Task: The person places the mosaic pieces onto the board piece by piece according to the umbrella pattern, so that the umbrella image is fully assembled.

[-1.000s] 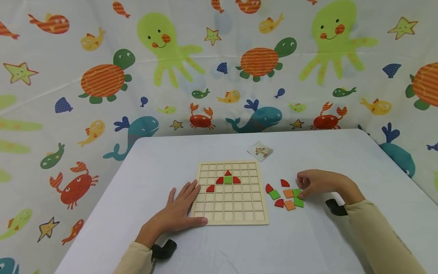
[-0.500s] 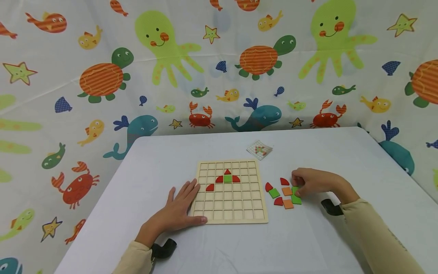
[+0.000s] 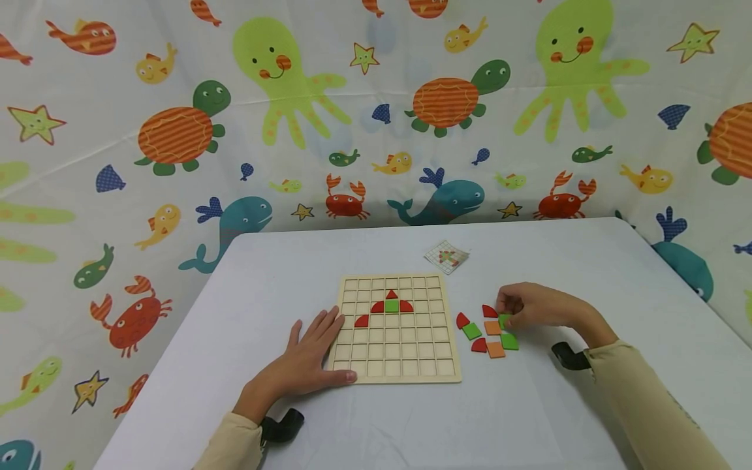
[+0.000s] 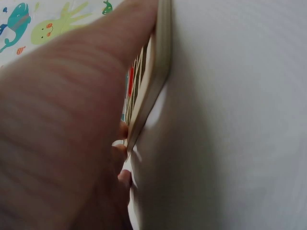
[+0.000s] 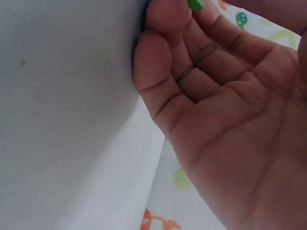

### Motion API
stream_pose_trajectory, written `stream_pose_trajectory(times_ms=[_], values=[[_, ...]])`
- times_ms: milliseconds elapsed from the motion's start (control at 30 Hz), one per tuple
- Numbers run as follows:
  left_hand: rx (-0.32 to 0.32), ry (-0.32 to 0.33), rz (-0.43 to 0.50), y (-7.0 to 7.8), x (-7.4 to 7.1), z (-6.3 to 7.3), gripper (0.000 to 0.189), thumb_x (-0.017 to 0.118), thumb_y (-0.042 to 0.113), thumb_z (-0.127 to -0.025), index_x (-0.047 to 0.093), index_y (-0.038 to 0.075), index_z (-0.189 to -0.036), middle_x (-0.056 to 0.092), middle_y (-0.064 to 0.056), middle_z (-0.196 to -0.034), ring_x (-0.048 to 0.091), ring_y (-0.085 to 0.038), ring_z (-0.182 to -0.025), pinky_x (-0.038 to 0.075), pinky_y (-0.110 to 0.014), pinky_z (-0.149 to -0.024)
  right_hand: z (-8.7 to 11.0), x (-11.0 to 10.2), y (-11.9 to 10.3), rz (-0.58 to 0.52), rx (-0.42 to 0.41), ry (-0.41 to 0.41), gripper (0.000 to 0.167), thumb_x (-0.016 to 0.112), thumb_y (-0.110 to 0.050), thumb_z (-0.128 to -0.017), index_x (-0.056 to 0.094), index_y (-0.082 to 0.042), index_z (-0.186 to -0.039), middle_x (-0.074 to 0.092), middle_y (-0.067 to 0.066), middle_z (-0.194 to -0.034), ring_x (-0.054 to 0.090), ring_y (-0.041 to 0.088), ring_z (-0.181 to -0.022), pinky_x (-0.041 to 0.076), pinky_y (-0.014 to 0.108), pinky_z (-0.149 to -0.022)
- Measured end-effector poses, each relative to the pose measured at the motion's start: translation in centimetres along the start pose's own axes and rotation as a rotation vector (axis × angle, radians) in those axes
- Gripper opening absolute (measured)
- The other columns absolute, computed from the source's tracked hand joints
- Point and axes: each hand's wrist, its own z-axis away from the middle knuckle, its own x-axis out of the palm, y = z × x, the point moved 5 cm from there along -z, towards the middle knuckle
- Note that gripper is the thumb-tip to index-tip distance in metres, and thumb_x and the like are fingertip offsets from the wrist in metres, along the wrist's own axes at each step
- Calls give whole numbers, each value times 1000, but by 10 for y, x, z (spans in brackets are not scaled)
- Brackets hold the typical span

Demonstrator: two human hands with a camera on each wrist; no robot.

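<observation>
A square wooden grid board [image 3: 409,352] lies on the white table. Several red pieces and one green square [image 3: 391,306] sit in its upper cells. Along the board's left side my left hand [image 3: 301,365] lies with spread, straight fingers, its thumb on the near corner; the left wrist view shows fingertips at the board's edge [image 4: 160,62]. Right of the board, my right hand [image 3: 543,309] pinches a green square tile [image 3: 504,320] between thumb and fingers. Part of that green tile [image 5: 195,5] shows at the top of the right wrist view, the rest hidden by fingers.
Loose pieces lie below and left of the right hand: orange squares [image 3: 496,350], green squares [image 3: 510,341] and red quarter-circles [image 3: 479,345]. A small pattern card [image 3: 447,257] rests behind the board. A sea-animal curtain [image 3: 376,130] hangs beyond the table's far edge.
My right hand has moved slightly left and away from me, and the green tile at its fingertips has shifted from its spot among the loose pieces. The left hand has stayed put.
</observation>
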Motion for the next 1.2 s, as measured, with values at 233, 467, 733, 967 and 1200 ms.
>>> stream_pose_trajectory(times_ms=[233, 467, 733, 967, 1200], values=[[-2, 3, 3, 0, -3, 1, 117, 74, 72, -86, 23, 10, -172, 10, -10, -180, 3, -36, -164, -9, -70, -122, -2, -5, 1, -36, -33, 19, 10, 72, -6, -98, 72, -6, -108, 66, 1, -99, 58, 22, -93, 54, 37, -81], [-7, 3, 15, 1, -8, 3, 118, 75, 71, -86, 23, 10, -172, 9, -10, -180, 2, -36, -164, -9, -70, -122, -5, -11, -3, -105, -22, 80, 14, 69, -6, -101, 70, -2, -114, 69, 4, -108, 59, 25, -99, 55, 38, -84], [-9, -6, -5, -3, -6, 3, 118, 73, 73, -87, 22, 10, -172, 8, -10, -180, 1, -36, -164, -10, -69, -122, -6, -17, -25, -163, 10, 238, 22, 71, -11, -102, 70, 1, -121, 71, 7, -108, 66, 26, -100, 56, 42, -95], [-8, -9, -4, -2, -3, 0, 117, 72, 74, -87, 22, 12, -172, 8, -7, -180, 0, -33, -165, -11, -68, -123, -10, -14, -55, -210, -68, 300, 24, 71, -9, -102, 69, 4, -122, 73, 10, -108, 70, 27, -98, 58, 40, -94], [-7, -10, 3, -2, 0, -1, 117, 72, 74, -87, 22, 12, -172, 8, -6, -180, 0, -33, -165, -11, -68, -123, -35, -6, -89, -227, -195, 358, 17, 71, -7, -102, 73, 0, -117, 73, 10, -106, 70, 27, -96, 58, 32, -90]])
